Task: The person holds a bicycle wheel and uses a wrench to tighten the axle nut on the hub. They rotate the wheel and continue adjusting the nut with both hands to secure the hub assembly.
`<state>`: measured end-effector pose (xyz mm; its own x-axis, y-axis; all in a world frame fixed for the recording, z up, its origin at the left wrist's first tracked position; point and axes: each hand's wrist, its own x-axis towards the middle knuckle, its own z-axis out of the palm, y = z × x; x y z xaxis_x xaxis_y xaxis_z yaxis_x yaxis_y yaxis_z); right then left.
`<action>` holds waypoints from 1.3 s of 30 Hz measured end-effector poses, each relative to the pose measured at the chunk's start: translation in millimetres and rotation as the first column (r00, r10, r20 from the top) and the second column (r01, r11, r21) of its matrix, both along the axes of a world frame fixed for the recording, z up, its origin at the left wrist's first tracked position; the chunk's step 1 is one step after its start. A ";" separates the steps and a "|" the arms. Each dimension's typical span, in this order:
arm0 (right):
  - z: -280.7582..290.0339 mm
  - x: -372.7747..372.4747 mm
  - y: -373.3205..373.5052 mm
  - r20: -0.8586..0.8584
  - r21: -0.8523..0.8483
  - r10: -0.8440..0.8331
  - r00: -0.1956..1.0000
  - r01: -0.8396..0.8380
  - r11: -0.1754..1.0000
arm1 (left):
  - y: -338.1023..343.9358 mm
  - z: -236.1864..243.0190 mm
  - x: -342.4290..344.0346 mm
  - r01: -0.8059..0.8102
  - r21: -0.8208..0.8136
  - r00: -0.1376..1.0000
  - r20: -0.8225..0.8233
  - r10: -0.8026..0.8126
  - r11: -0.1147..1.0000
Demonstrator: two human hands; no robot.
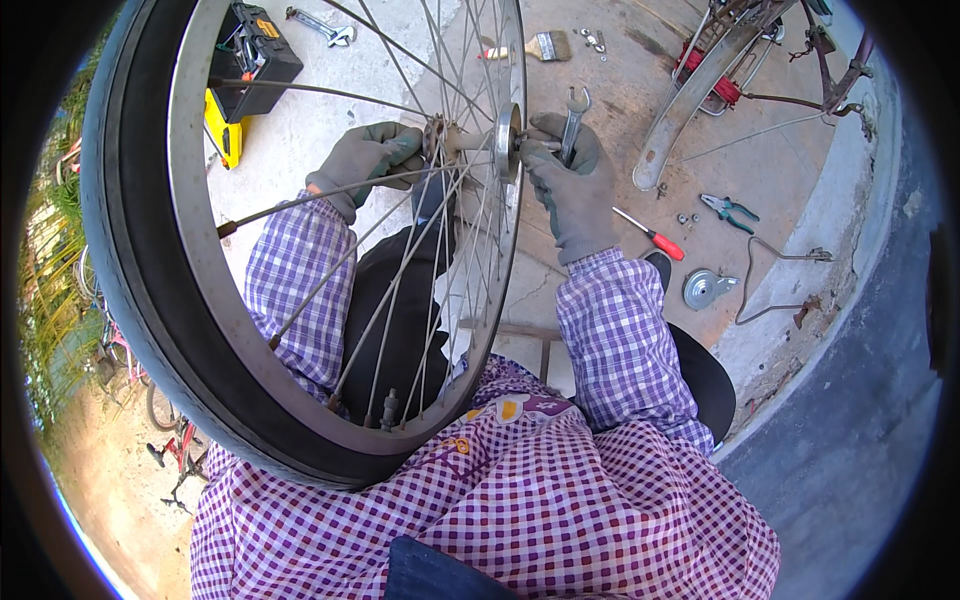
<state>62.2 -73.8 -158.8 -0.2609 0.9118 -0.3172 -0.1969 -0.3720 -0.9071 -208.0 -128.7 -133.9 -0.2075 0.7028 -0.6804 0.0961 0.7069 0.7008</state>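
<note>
A spoked bicycle wheel (188, 200) with a black tyre stands upright before me, tilted, its lower edge against my apron. Its hub (466, 140) sits between my two gloved hands. At the hub's left end is my left hand (368, 165), seen past the spokes, its fingers closed at the axle; the exact thing they pinch is hidden. My right hand (578, 190) is closed around an open-end wrench (571, 130), jaws pointing up. Thumb and fingertips of that hand also touch the axle's right end, beside the round metal hub drum (507, 143).
Right on the floor lie a red screwdriver (655, 235), pliers (730, 212), small nuts (688, 218), a round brake plate (705, 288) and a bent rod (750, 285). Farther off are a paintbrush (545, 47), adjustable wrench (325, 28), toolbox (262, 65) and bicycle frame with mudguard (690, 85).
</note>
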 end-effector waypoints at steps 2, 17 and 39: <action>0.3 2.2 -0.3 0.030 -0.012 0.022 0.999 -0.021 1.000 | -0.8 0.1 1.3 -0.008 0.002 1.000 -0.005 0.008 1.000; -4.2 -17.5 -16.8 0.085 -0.137 -0.047 0.995 0.059 0.989 | -14.8 2.3 -14.0 -0.028 -0.009 0.999 -0.016 0.028 1.000; 1.0 -47.0 -100.9 0.261 -0.209 0.226 0.939 -0.173 0.962 | -31.5 -19.8 -59.3 -0.078 0.030 0.995 0.059 0.076 0.997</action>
<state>15.2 -174.7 -157.8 -0.3080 0.7707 -0.5579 0.1504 -0.5396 -0.8284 -267.3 -160.2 -153.7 -0.2229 0.7081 -0.6700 0.0010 0.6874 0.7263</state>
